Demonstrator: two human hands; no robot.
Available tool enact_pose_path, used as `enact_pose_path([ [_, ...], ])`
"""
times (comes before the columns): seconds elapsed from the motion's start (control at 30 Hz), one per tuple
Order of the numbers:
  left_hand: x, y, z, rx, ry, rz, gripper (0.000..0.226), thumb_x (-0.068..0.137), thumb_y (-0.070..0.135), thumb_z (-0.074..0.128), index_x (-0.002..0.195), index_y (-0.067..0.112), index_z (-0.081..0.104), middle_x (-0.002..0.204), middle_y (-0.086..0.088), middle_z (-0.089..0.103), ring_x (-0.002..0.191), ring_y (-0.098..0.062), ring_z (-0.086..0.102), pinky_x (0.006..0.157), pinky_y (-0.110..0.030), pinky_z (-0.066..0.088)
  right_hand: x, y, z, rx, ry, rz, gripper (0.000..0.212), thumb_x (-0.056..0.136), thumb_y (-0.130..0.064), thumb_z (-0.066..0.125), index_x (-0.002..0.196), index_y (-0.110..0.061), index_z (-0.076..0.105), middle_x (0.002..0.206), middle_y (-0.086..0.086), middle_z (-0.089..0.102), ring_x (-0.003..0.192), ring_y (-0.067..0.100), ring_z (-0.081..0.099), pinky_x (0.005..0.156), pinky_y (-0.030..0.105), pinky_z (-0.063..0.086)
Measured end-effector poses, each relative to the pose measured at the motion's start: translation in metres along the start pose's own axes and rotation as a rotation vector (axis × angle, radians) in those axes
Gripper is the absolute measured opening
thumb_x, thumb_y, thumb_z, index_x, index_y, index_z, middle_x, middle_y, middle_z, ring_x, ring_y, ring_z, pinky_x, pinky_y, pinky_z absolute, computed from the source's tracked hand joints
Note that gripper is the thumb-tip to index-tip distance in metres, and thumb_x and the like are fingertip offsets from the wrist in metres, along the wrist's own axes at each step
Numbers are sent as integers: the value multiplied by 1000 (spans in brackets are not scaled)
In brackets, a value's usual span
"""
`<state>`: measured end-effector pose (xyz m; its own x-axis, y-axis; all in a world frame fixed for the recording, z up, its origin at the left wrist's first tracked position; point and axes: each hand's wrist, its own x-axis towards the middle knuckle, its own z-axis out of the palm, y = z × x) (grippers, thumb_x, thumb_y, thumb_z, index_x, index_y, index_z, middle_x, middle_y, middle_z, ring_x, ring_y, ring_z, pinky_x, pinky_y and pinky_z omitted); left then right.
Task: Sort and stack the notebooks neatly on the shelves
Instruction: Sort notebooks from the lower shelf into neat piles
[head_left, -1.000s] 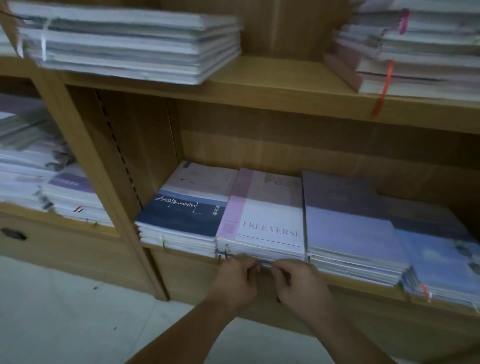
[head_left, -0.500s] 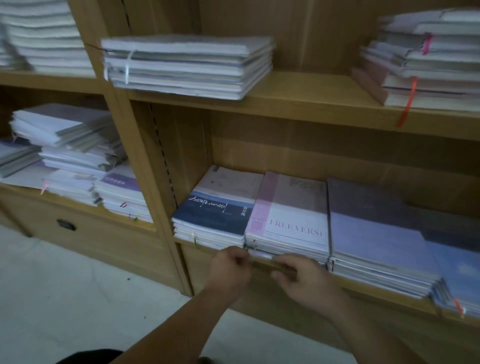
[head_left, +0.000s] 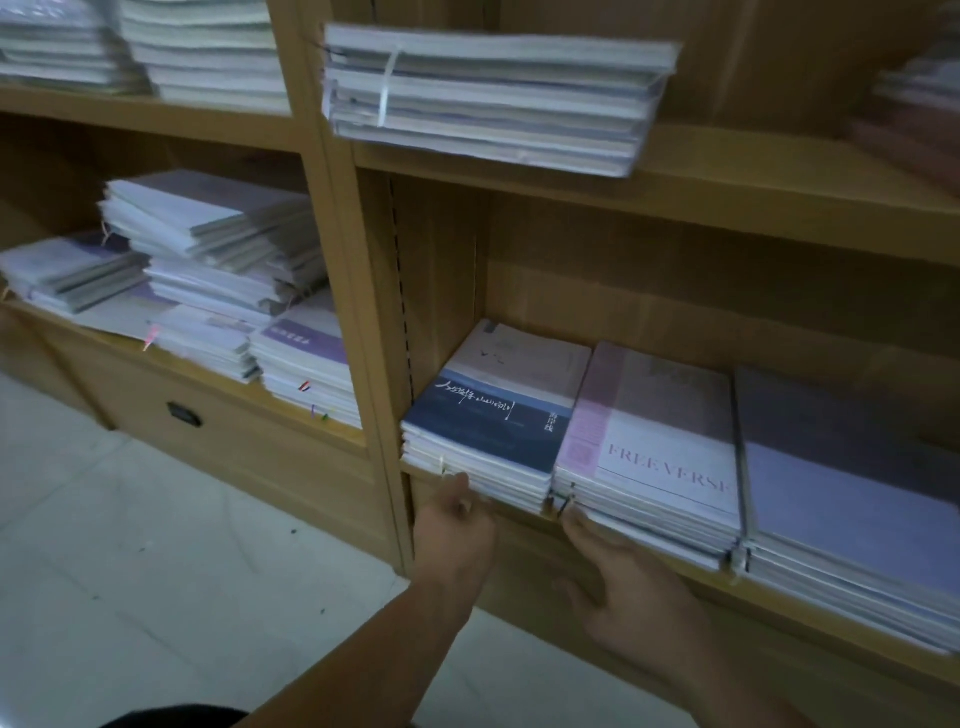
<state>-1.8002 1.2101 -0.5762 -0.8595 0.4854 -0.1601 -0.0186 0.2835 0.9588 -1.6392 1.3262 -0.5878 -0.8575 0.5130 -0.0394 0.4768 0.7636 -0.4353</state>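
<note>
Blue notebook stack (head_left: 483, 431) lies just above the left hand (head_left: 457, 525), pinching its front edge; right hand (head_left: 623, 577), spread, touches pink stack (head_left: 654, 457).

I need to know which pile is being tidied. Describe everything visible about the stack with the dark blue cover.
The blue-covered stack lies flat at the left end of the lower shelf, beside the wooden side panel. It is thin paper notebooks; the top cover is pale above, dark blue below with white handwriting. White page edges face forward, slightly uneven. The left hand touches its front edge, grip unclear. The pink stack lies close on its right.
</note>
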Motion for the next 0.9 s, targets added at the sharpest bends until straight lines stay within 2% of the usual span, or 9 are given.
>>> enact_pose_path([
  [0.17, 5, -3, -8, -161, -113, -105, 37, 101, -1, 51, 114, 33, 56, 95, 26, 54, 85, 8, 51, 64, -6, 38, 3, -4, 4, -26, -7, -17, 73, 95, -51, 56, 159, -40, 21, 152, -34, 12, 149, 0, 22, 111, 7, 14],
  [0.33, 7, -4, -9, -237, -116, -148, 38, 102, 0, 52, 108, 36, 62, 99, 24, 59, 96, 3, 55, 82, -14, 42, 13, -23, 2, -56, 99, -31, 60, 96, -48, 55, 152, -36, 41, 155, -24, 38, 143, 3, 38, 112, 17, 30],
  [0.4, 8, -3, -11, -237, -121, -156, 40, 101, -1, 52, 125, 28, 62, 108, 17, 64, 115, -9, 56, 97, -23, 40, 23, -35, -1, -22, 119, -96, 50, 97, -47, 52, 147, -38, 49, 150, -26, 44, 140, -1, 41, 112, 16, 31],
  [0.47, 13, -5, -11, -250, -116, -164, 48, 100, -4, 51, 141, 20, 57, 117, 13, 62, 127, -14, 53, 103, -24, 37, 33, -43, 5, 49, 44, -132, 53, 98, -47, 50, 150, -41, 43, 154, -29, 35, 144, -4, 33, 117, 17, 27],
  [0.6, 24, -5, -14, -218, -185, -162, 52, 100, -3, 51, 146, 22, 53, 115, 25, 59, 110, 1, 56, 96, -20, 42, 42, -42, 20, 127, -77, -73, 69, 98, -47, 53, 157, -46, 18, 161, -34, 3, 152, 1, 17, 122, 27, 25],
  [0.7, 32, -7, -13, -176, -254, -176, 60, 98, -3, 52, 151, 25, 45, 141, 15, 54, 131, -6, 48, 110, -27, 36, 42, -41, 18, 72, -126, -26, 77, 97, -49, 56, 156, -52, 6, 161, -36, -7, 151, 0, 9, 123, 31, 24],
  [0.77, 30, -3, -12, -165, -293, -150, 60, 100, 2, 54, 153, 26, 41, 141, 14, 52, 128, -1, 46, 108, -22, 36, 42, -42, 18, 25, -138, -25, 83, 94, -50, 57, 156, -52, 3, 160, -35, -10, 147, -4, 7, 122, 30, 25],
  [0.83, 25, -1, -11, -157, -329, -105, 49, 102, 7, 55, 141, 34, 45, 119, 25, 56, 101, 14, 53, 85, -5, 42, 42, -46, 16, 64, -106, -31, 74, 93, -50, 56, 154, -55, 16, 161, -36, 6, 144, -7, 17, 118, 30, 33],
  [0.9, 20, 1, -11, -127, -304, -89, 31, 103, 8, 54, 122, 33, 50, 104, 26, 55, 87, 15, 52, 64, 1, 41, 38, -44, 13, 110, 34, 6, 44, 94, -46, 52, 137, -54, 49, 139, -30, 53, 125, -5, 52, 101, 29, 50],
])
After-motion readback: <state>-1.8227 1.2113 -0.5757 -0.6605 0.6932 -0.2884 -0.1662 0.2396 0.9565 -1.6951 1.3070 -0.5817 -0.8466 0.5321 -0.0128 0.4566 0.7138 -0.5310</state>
